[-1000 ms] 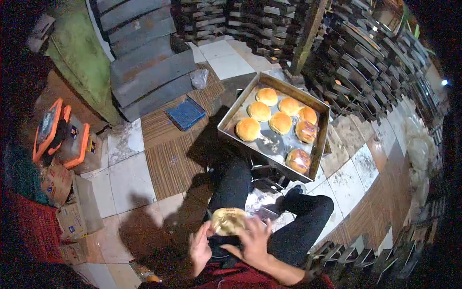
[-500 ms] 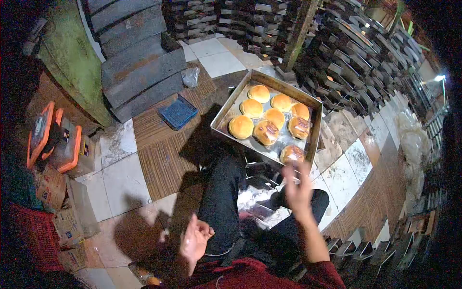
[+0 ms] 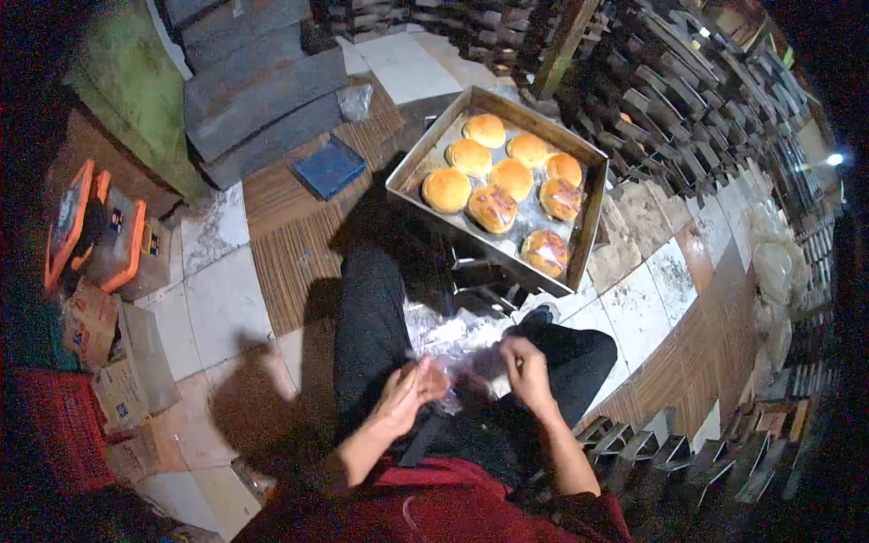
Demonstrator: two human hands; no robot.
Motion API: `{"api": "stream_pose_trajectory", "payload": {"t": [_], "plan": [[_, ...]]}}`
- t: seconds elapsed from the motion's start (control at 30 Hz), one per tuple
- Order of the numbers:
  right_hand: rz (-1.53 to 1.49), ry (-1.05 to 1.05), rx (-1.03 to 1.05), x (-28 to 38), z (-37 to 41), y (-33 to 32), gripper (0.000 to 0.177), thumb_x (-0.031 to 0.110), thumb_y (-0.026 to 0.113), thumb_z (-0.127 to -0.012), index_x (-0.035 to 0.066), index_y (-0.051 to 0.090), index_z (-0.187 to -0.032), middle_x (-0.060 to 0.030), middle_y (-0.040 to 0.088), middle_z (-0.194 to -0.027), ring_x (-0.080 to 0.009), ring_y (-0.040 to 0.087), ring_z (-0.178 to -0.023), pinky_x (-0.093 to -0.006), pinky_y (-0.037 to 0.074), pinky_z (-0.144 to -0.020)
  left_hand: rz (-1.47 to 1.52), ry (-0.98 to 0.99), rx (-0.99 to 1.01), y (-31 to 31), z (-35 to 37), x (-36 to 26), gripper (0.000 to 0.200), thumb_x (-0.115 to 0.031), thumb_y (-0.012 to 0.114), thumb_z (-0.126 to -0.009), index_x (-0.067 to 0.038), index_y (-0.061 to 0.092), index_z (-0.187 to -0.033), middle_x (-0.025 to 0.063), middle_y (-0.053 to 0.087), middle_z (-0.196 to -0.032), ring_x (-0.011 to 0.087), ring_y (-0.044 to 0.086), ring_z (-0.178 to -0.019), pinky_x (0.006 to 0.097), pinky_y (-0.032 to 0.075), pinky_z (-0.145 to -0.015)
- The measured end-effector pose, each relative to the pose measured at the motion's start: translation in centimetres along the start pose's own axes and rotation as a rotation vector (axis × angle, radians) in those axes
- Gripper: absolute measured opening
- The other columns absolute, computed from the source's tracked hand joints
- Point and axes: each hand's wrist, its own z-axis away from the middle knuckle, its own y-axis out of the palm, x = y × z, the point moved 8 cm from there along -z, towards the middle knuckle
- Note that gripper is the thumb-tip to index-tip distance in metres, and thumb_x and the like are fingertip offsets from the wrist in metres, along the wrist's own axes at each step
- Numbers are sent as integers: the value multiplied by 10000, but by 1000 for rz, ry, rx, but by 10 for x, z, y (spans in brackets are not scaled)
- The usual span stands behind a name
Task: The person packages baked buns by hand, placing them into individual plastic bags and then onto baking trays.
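Note:
My left hand (image 3: 414, 395) is over my lap, palm inward, its fingertips blurred against clear plastic bags (image 3: 444, 333). Across from it, my right hand (image 3: 528, 373) has thumb and fingers curled; whatever is between them is too smeared to make out. The crumpled bags lie between my legs and catch bright light. Past my knees, a square metal tray (image 3: 440, 140) holds several golden round buns (image 3: 511, 179). A few at its near and right sides, such as one shiny wrapped bun (image 3: 546, 252), appear to be in clear plastic with printing.
A blue shallow tray (image 3: 329, 167) lies on the tiled floor to the left. Orange-trimmed clear boxes (image 3: 136, 240), cardboard boxes (image 3: 118, 391) and a red crate (image 3: 68, 434) stand along the left side. A wooden post (image 3: 563, 50) rises behind the metal tray.
My right hand has drawn back from the bun at the tray's near corner to my lap. My left hand has moved rightward to the plastic bags. The view has shifted slightly.

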Motion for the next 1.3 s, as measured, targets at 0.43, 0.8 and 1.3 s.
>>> {"api": "stream_pose_trajectory", "payload": {"t": [0.43,0.8,1.3], "plan": [[6,-270,-227,158,-51,-46,431,150,691,-710,-29,514,-1060,-173,557,-1049,-270,525,-976,-349,394,-864,104,321,89,42,27,-113,513,-422,351,-914,45,470,-1090,207,578,-1030,286,618,-852,391,539,-712],[98,-127,132,154,-136,6,208,161,539,-856,-27,548,-768,-179,539,-656,-254,548,-595,-334,417,-560,-115,383,-137,-24,26,-139,128,-42,528,-856,47,559,-943,112,632,-784,188,636,-703,277,541,-593],[588,-131,434,29,-376,102,469,456,541,-818,-4,617,-866,-186,613,-711,-320,583,-665,-381,457,-641,356,549,-369,-83,3,-150,180,-232,576,-849,-80,510,-920,22,558,-786,128,522,-644,265,411,-455]]}}
